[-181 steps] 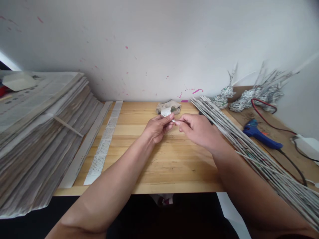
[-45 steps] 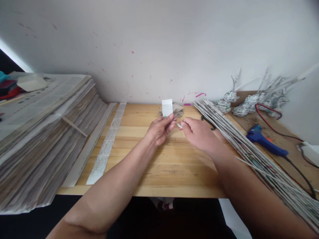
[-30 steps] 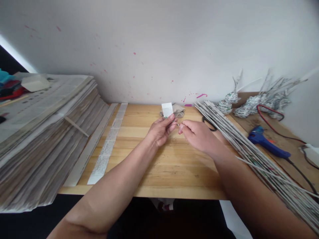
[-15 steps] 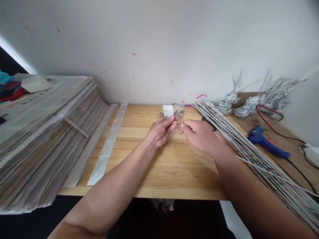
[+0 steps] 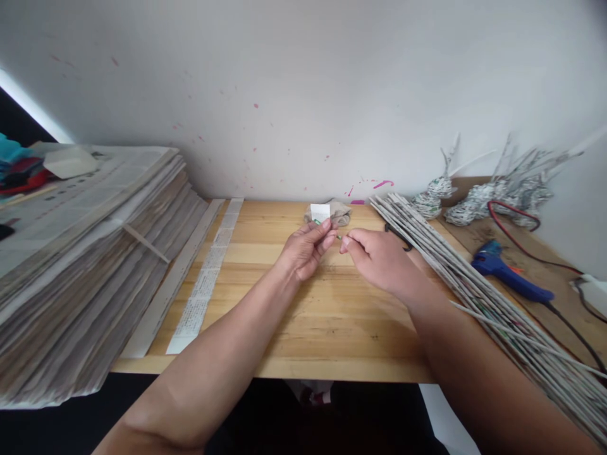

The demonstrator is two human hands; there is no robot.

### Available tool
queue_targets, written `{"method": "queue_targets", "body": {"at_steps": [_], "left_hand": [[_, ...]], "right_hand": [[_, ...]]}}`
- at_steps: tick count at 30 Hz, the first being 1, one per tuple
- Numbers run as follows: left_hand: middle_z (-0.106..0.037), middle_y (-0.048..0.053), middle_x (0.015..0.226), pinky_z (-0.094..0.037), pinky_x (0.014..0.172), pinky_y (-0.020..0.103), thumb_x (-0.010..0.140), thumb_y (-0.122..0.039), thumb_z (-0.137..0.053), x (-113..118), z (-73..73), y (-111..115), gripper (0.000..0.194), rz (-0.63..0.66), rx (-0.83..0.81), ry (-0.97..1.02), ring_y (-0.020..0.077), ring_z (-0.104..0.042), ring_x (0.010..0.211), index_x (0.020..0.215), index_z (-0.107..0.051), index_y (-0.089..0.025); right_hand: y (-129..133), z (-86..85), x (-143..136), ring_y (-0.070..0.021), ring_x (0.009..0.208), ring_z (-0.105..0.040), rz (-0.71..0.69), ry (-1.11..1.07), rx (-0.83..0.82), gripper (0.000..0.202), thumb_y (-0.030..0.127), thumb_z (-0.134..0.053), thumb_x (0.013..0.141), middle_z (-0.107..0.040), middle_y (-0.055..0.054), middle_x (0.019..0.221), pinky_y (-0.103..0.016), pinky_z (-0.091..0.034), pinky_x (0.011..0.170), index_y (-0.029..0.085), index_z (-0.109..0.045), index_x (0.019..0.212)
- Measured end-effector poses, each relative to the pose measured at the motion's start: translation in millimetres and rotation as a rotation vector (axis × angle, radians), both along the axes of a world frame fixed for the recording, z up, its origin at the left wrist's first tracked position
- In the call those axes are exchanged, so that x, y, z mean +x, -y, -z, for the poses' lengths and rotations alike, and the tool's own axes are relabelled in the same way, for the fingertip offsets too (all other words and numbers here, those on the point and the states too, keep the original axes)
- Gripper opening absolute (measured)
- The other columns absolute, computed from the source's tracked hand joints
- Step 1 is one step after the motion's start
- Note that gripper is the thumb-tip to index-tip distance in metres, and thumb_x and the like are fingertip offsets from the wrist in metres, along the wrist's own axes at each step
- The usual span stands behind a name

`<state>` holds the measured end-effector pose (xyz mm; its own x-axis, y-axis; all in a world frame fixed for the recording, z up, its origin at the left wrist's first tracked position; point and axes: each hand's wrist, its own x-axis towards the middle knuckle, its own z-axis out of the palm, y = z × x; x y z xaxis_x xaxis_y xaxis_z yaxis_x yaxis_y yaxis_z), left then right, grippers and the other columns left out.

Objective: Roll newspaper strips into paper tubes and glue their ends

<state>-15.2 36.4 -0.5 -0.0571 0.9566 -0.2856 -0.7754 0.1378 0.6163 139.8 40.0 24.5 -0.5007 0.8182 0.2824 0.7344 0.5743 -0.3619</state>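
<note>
- The left hand [image 5: 303,251] had its thumb and fingers [image 5: 320,232] pinched on a paper slip [image 5: 320,210], whose white end stuck out just beyond them.
- The right hand [image 5: 377,260], just beside it, pinched the other, narrow end; a short green-tinged bit showed in the small gap between the two sets of fingers.
- Below the fingers lay the bare wood of the desk [image 5: 294,316], both hands being held over it.
- Just beyond the left fingers, behind the slip's white end, was a crumpled greyish cloth [image 5: 340,210].
- Right of the right fingers, a black object [image 5: 401,237] was partly hidden by the hand and the rods.
- Farther right, a bundle of thin paper rods [image 5: 467,284] ran slantwise toward the near corner.
- Well left of the fingers lay a printed strip [image 5: 207,272], then a plainer strip [image 5: 173,278] against a tall newspaper stack [image 5: 104,272].
- Beyond the rods, far right of the fingers, a blue glue gun [image 5: 512,272] rested on cardboard [image 5: 540,253].
- Behind it, near the paint-flecked wall [image 5: 294,95], sat woven paper shapes [image 5: 478,199] with loose ends poking up.
</note>
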Motion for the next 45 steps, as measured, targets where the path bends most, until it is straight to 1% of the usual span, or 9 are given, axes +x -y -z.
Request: {"method": "queue_targets", "body": {"at_steps": [5, 9, 16, 20, 24, 31, 36, 39, 45], "left_hand": [[-0.071, 0.005, 0.073, -0.055, 0.058, 0.01, 0.087, -0.003, -0.062, 0, -0.3, -1, 0.02, -0.028, -0.015, -0.003, 0.0046, -0.066, 0.056, 0.068, -0.062, -0.009], [-0.072, 0.005, 0.074, -0.055, 0.058, 0.01, 0.088, -0.003, -0.062, -1, -1.2, -1, 0.015, -0.041, -0.015, 0.001, 0.0042, -0.066, 0.056, 0.074, -0.065, -0.008], [-0.072, 0.005, 0.076, -0.055, 0.06, 0.01, 0.087, -0.001, -0.061, 0, 0.8, 1, 0.02, -0.004, 0.029, 0.004, 0.0044, -0.067, 0.059, 0.069, -0.063, -0.009], [-0.072, 0.004, 0.075, -0.055, 0.061, 0.011, 0.086, -0.002, -0.062, -1, 1.7, 0, 0.017, -0.014, 0.03, -0.001, 0.0051, -0.068, 0.061, 0.071, -0.063, -0.009], [-0.072, 0.004, 0.076, -0.054, 0.057, 0.01, 0.086, -0.003, -0.064, -2, 0.8, -2, 0.014, -0.037, 0.027, 0.0, 0.0042, -0.067, 0.057, 0.073, -0.062, -0.009], [-0.072, 0.004, 0.078, -0.056, 0.061, 0.01, 0.082, -0.004, -0.069, -1, 1.3, 0, 0.011, -0.001, 0.019, 0.008, 0.0045, -0.068, 0.06, 0.075, -0.063, -0.009], [-0.072, 0.003, 0.077, -0.055, 0.06, 0.009, 0.085, -0.003, -0.064, -2, 1.8, -1, 0.013, -0.032, 0.008, -0.014, 0.0044, -0.067, 0.06, 0.074, -0.063, -0.01], [-0.072, 0.004, 0.076, -0.055, 0.06, 0.009, 0.086, -0.004, -0.064, -3, 1.6, -2, 0.012, -0.035, 0.02, -0.018, 0.0041, -0.067, 0.06, 0.076, -0.064, -0.01], [-0.073, 0.004, 0.079, -0.056, 0.063, 0.01, 0.082, -0.003, -0.069, -3, 1.9, -1, 0.006, -0.018, 0.04, -0.002, 0.0049, -0.068, 0.061, 0.081, -0.068, -0.009]], "right_hand": [[-2, 5.4, -1, -0.0168, 0.068, -0.058, 0.021, -0.021, 0.122, 0.014, 0.031, -0.059, 0.091, -0.07, -0.005, 0.08, -0.028, -0.031, 0.061, 0.018, -0.065, 0.092], [-3, 6.0, -1, -0.0169, 0.064, -0.055, 0.022, 0.024, 0.202, 0.024, 0.03, -0.05, 0.096, -0.066, -0.005, 0.072, -0.029, -0.028, 0.06, 0.018, -0.062, 0.079], [-2, -0.1, 1, -0.0152, 0.058, -0.053, 0.023, -0.006, -0.001, 0.029, 0.026, -0.044, 0.096, -0.064, -0.003, 0.066, -0.028, -0.03, 0.059, 0.018, -0.066, 0.079], [-2, 3.8, 1, -0.0178, 0.069, -0.058, 0.02, -0.021, 0.104, 0.017, 0.031, -0.055, 0.092, -0.069, -0.006, 0.079, -0.028, -0.032, 0.062, 0.018, -0.065, 0.089], [-3, 5.1, -1, -0.0182, 0.065, -0.055, 0.011, 0.04, 0.168, 0.029, 0.031, -0.047, 0.097, -0.064, -0.005, 0.069, -0.03, -0.029, 0.061, 0.018, -0.062, 0.076], [-1, -4.2, 2, -0.0151, 0.056, -0.053, -0.024, -0.021, -0.109, 0.033, 0.027, -0.041, 0.098, -0.063, -0.002, 0.063, -0.028, -0.032, 0.059, 0.019, -0.07, 0.084], [-2, 0.2, 2, -0.0189, 0.069, -0.058, 0.012, 0.002, 0.084, 0.02, 0.032, -0.054, 0.093, -0.069, -0.006, 0.077, -0.029, -0.033, 0.063, 0.018, -0.067, 0.089], [-3, 3.9, 1, -0.0194, 0.068, -0.055, 0.012, 0.061, 0.174, 0.029, 0.032, -0.047, 0.097, -0.063, -0.006, 0.07, -0.03, -0.03, 0.063, 0.018, -0.065, 0.079], [-3, -1.0, 2, -0.0157, 0.056, -0.05, 0.011, -0.009, 0.002, 0.031, 0.029, -0.045, 0.096, -0.059, -0.002, 0.06, -0.028, -0.029, 0.059, 0.018, -0.069, 0.081]]}}
